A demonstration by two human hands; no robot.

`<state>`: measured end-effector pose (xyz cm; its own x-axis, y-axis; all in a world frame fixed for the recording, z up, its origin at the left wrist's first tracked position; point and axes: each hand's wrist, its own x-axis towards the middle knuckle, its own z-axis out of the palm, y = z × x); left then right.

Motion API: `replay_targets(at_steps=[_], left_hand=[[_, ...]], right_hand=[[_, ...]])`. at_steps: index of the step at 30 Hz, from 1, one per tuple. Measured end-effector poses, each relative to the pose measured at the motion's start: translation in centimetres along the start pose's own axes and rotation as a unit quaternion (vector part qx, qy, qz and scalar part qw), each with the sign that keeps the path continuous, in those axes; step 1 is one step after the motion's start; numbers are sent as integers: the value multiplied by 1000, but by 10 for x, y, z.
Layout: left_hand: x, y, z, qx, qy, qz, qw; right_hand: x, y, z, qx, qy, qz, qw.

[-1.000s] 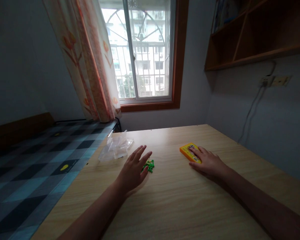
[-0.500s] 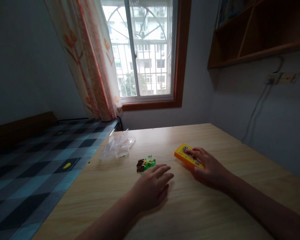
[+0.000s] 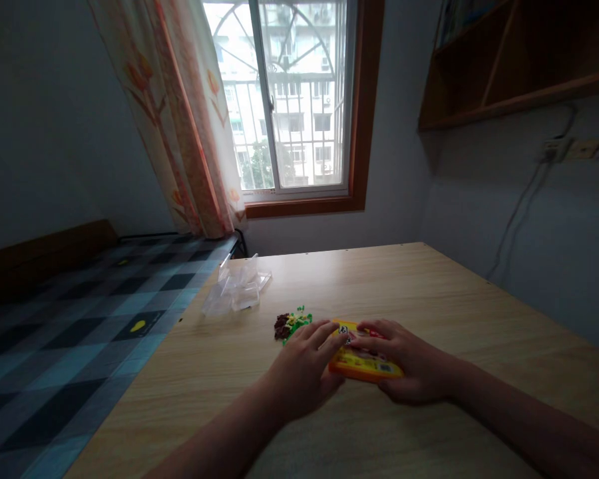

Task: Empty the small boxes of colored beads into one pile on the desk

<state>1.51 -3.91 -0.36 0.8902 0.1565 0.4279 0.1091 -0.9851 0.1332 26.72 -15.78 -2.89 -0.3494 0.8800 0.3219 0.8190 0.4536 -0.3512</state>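
Observation:
A flat yellow-and-orange box (image 3: 363, 367) with printed lettering lies between my hands, low over the wooden table. My right hand (image 3: 404, 362) grips its right end, fingers across the top and thumb at the near edge. At the left end, my left hand (image 3: 307, 362) has its fingertips over the top and its thumb by the near corner. Just beyond the left hand sits a small heap of brown, yellow and green pieces (image 3: 292, 324). Its near side is partly hidden by that hand.
Several clear plastic boxes (image 3: 237, 289) stand at the far left of the table (image 3: 349, 286). A bed with a checked cover (image 3: 130, 326) adjoins the left side. Beyond are a window (image 3: 299, 133) and a curtain (image 3: 180, 133); a wall shelf (image 3: 504, 100) hangs at right.
My right hand has brought the box left and nearer, turning it more level across the view. My left hand, empty before, now holds the box's left end.

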Motion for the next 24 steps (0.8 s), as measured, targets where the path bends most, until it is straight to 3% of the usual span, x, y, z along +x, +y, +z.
replay_targets(at_steps=[8, 14, 17, 20, 24], left_hand=[[0, -2, 4, -11, -15, -32, 999], [-2, -2, 5, -11, -8, -74, 997], [-3, -3, 7, -1, 6, -105, 994], [-4, -5, 10, 19, 15, -127, 992], [-3, -5, 9, 36, 17, -131, 991]], right_hand=[[1, 2, 0, 26, 8, -18, 999], [2, -3, -14, 166, 34, 0, 986], [1, 0, -13, 293, 79, 76, 950], [3, 3, -6, 428, 126, 135, 885], [11, 8, 2, 490, 196, 197, 826]])
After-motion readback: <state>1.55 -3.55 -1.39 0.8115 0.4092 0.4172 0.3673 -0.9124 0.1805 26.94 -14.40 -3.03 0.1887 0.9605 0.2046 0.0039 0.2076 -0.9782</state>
